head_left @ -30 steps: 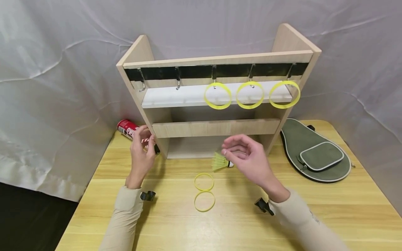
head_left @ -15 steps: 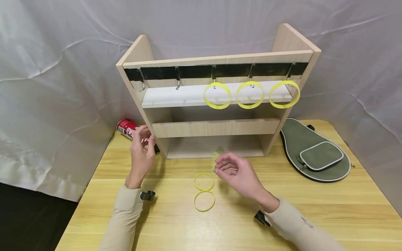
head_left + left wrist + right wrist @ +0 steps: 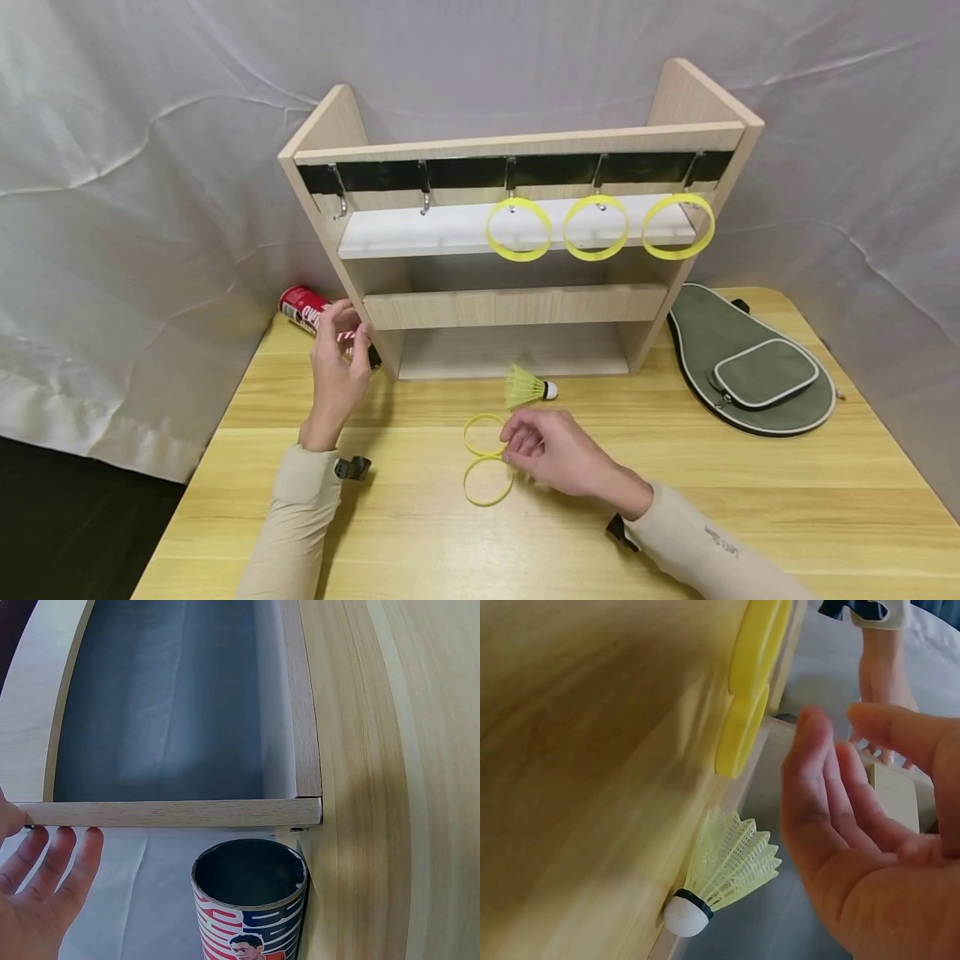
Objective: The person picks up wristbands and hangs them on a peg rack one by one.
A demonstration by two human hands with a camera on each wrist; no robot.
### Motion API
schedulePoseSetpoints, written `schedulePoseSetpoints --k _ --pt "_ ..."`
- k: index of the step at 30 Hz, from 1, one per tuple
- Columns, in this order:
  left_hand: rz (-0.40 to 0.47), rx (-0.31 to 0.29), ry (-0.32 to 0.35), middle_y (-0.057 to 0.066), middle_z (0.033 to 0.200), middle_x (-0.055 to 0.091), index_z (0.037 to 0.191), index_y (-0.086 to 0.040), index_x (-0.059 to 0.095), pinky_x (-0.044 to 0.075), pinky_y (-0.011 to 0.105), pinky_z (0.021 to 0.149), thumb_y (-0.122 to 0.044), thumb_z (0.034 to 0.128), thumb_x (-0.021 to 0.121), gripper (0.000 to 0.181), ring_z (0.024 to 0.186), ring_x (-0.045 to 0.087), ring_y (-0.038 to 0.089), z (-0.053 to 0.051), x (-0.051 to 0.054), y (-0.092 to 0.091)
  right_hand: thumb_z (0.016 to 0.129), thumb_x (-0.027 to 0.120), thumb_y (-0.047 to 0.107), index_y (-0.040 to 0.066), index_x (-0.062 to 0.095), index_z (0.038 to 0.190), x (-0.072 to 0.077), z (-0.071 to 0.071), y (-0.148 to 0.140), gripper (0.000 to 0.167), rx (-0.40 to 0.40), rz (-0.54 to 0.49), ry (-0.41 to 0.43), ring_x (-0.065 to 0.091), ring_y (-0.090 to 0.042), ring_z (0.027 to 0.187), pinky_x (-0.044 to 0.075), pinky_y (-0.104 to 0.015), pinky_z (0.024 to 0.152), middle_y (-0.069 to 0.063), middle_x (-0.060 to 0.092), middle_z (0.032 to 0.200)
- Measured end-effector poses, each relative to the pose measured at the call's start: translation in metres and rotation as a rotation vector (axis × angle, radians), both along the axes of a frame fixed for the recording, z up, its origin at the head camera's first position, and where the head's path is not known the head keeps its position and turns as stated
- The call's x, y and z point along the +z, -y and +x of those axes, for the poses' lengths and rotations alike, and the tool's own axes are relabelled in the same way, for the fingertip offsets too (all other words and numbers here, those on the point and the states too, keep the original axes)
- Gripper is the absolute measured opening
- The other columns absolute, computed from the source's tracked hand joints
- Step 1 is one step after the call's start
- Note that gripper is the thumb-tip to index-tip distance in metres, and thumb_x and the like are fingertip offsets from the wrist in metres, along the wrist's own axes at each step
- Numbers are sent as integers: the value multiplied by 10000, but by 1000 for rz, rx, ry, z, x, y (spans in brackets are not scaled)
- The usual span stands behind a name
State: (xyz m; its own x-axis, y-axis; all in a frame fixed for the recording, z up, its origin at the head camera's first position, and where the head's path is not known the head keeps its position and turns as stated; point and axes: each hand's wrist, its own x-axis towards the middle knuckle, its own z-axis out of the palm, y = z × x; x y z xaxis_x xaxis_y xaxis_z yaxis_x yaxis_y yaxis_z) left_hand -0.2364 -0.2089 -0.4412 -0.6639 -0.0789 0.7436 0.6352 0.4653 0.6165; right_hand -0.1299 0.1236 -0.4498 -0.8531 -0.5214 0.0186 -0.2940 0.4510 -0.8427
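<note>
My left hand [image 3: 339, 375] grips the lower left side panel of the wooden rack [image 3: 517, 307], its fingertips against the outer face in the left wrist view [image 3: 52, 881]. My right hand [image 3: 562, 452] hovers at the right of two touching yellow rings, the farther ring [image 3: 466, 435] and the nearer ring [image 3: 489, 505], flat on the table. Its fingers are loosely curved, thumb and fingertips apart, with nothing between them in the right wrist view [image 3: 870, 825]. Three yellow rings hang from the rack's hooks, one at its middle [image 3: 491, 236]; the two left hooks hold none.
A yellow shuttlecock [image 3: 523, 387] lies before the rack's base. The red tube [image 3: 302, 307] is behind my left hand, left of the rack; its dark mouth shows in the left wrist view. A green paddle case [image 3: 765, 375] lies on the right.
My right hand has moved down and toward me, from over the shuttlecock to beside the two table rings, uncovering the shuttlecock. My left hand has stayed on the rack.
</note>
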Motion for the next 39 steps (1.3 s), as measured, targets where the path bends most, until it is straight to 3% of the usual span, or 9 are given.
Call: schedulePoseSetpoints --k 7,15,27,33,39 --pt "-5 -12 11 282 1078 708 1397 88 558 532 73 752 83 1049 621 354 862 655 221 -1 -1 1 956 807 33 67 728 987 -5 4 2 91 80 52 44 640 -19 743 603 -194 685 29 714 828" --pt "-18 -17 28 308 1081 694 1398 116 537 559 102 750 67 1057 616 353 888 647 133 0 -1 3 955 809 29 51 731 986 -10 7 5 86 109 79 38 609 -2 725 584 -183 663 43 688 807" --pt "-10 -24 3 290 1068 709 1395 100 554 541 83 740 78 1057 611 344 853 661 245 1 0 2 965 797 45 81 722 961 -16 7 7 83 98 127 24 594 7 688 554 -177 651 59 679 766" --pt "-10 -22 -3 296 1072 710 1395 105 555 543 79 749 86 1052 613 348 855 666 258 1 -1 2 933 760 -41 86 702 926 -17 8 9 140 80 128 10 570 6 675 539 -174 632 57 654 747" --pt "-5 -20 -4 288 1081 712 1391 94 563 546 88 750 99 1045 614 351 857 668 270 0 0 1 923 764 -51 45 696 1046 -16 9 8 170 73 112 16 595 14 702 559 -177 680 57 676 787"
